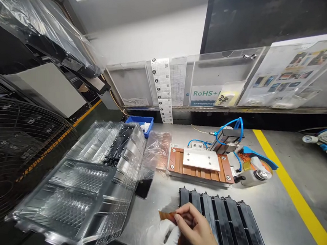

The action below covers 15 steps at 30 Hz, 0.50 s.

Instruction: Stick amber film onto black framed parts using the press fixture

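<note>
At the bottom centre, my left hand (158, 241) wears a white glove and curls its fingers around a small amber-brown flexible strip (166, 215). My bare right hand (196, 228) pinches the same strip at its right end with thumb and fingers. Both hands hover over the grey bench just left of a black ribbed tray (229, 217) holding several long dark parts. Behind the tray sits a brown fixture with a white metal plate (199, 161) and blue air hoses (227, 130).
A stack of clear plastic blister trays (83, 186) fills the left of the bench. A fan guard (17, 150) stands far left. A blue bin (141, 123), an orange-and-blue tape dispenser (256, 166), a yellow floor-style line (289, 187) and document holders (234, 80) lie beyond.
</note>
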Tool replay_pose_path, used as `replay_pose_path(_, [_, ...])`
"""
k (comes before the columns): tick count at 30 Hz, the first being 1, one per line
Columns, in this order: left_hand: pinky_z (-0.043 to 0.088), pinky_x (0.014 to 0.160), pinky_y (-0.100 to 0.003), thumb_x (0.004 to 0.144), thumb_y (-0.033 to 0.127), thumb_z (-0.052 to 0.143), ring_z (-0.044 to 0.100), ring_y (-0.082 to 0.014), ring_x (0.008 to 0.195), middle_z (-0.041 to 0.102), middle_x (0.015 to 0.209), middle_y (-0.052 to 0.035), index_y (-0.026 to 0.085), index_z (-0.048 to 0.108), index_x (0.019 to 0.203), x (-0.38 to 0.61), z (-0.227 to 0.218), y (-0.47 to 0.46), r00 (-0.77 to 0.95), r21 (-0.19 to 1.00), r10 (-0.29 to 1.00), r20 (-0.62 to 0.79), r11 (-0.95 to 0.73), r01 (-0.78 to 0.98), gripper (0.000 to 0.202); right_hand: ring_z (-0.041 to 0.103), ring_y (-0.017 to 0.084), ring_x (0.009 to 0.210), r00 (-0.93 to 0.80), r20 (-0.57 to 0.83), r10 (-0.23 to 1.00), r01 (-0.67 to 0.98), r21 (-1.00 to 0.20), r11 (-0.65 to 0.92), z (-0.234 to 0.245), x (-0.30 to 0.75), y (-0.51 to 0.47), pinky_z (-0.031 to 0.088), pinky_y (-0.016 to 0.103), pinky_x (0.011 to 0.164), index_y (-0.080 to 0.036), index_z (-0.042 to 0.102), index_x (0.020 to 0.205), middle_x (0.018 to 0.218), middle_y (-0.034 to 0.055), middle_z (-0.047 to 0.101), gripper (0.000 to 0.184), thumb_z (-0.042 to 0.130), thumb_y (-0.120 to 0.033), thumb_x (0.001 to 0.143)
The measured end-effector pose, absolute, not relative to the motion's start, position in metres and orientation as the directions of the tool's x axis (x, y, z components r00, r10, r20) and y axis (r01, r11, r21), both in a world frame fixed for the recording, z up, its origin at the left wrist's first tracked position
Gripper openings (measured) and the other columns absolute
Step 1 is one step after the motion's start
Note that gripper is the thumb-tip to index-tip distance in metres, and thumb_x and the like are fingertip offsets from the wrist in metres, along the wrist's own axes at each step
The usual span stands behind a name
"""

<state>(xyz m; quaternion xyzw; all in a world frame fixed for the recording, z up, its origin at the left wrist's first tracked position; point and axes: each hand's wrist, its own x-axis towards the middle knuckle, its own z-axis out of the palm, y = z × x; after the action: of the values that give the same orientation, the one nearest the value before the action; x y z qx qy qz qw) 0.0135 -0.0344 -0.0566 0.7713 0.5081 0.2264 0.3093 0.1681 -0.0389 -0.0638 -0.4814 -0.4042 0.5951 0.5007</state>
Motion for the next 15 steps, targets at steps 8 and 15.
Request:
replay_pose_path(8, [0.040, 0.058, -0.020, 0.098, 0.036, 0.040, 0.061, -0.0086, 0.063, 0.065, 0.068, 0.0045, 0.022, 0.057, 0.072, 0.0185, -0.0558, -0.0335, 0.391, 0.662, 0.917, 0.084, -0.345, 0.666, 0.034, 0.058, 0.014, 0.070, 0.067, -0.148, 0.987, -0.213, -0.968, -0.131, -0.0600, 0.1649, -0.0385, 0.043, 0.025, 0.067, -0.017, 0.060, 0.086, 0.076, 0.0024, 0.063, 0.038, 0.066, -0.054, 0.082])
replay_pose_path(15, [0.041, 0.062, -0.017, 0.096, 0.047, 0.044, 0.062, -0.0077, 0.064, 0.065, 0.066, 0.0045, 0.022, 0.060, 0.071, 0.0185, -0.0515, -0.0317, 0.337, 0.742, 0.941, -0.016, -0.215, 0.635, 0.038, 0.059, 0.011, 0.066, -0.105, -0.282, 0.954, -0.529, -0.796, -0.294, -0.0558, 0.1717, -0.0322, 0.044, 0.021, 0.065, -0.019, 0.060, 0.091, 0.067, -0.0003, 0.066, 0.037, 0.076, -0.049, 0.076])
